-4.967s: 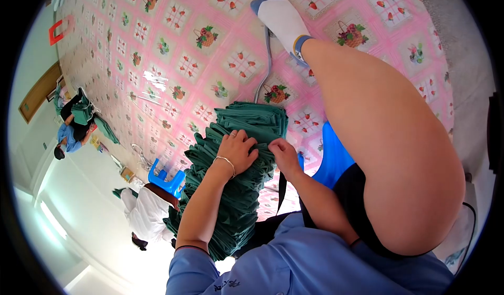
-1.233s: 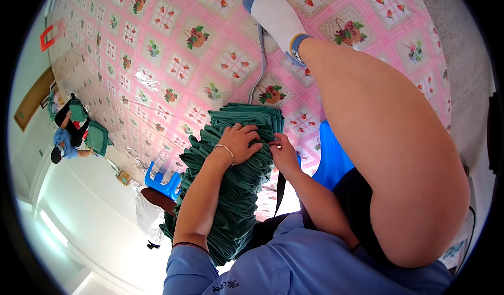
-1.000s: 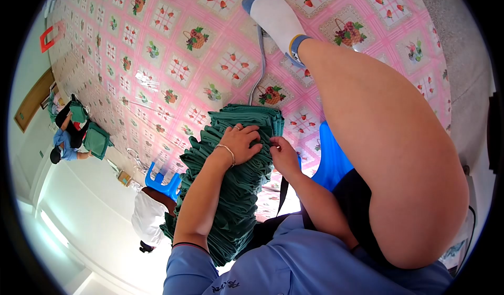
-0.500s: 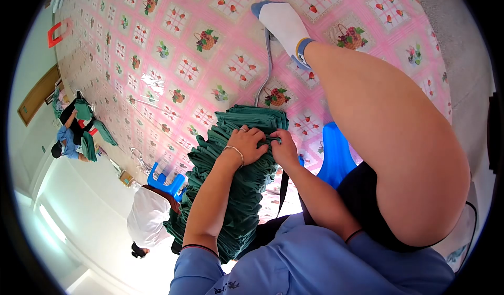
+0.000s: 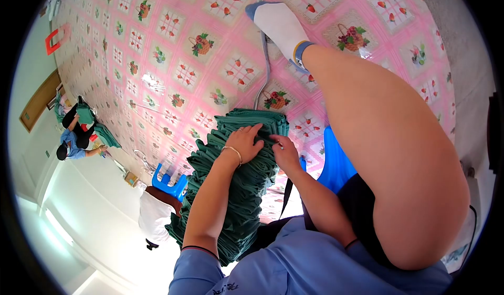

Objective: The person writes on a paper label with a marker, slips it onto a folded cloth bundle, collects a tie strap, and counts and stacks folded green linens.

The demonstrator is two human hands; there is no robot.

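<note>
A tall stack of folded green cloth pieces [image 5: 223, 195] stands in front of me, its folded edges turned to the left and its upper end lying neatly layered. My left hand [image 5: 244, 145] rests flat on this stack, with index finger and thumb stretched apart; a bracelet circles the wrist. At the right edge of the cloth is my right hand [image 5: 286, 154], its fingers drawn together in a pinch. A tiny pale and dark spot shows at those fingers, too small to name.
A pink fruit-patterned sheet [image 5: 202, 77] covers the floor. My bent leg [image 5: 388, 127] fills the right side, over a blue stool [image 5: 337, 158]. Another blue stool [image 5: 170, 185] and a person in white [image 5: 155, 213] are at left. Farther off, another person [image 5: 73, 140] handles green cloth.
My left index finger has stretched outward on the cloth. My right hand, earlier pinching at the cloth's edge, has shifted slightly down. The far person's arm has extended, and the view has shifted slightly.
</note>
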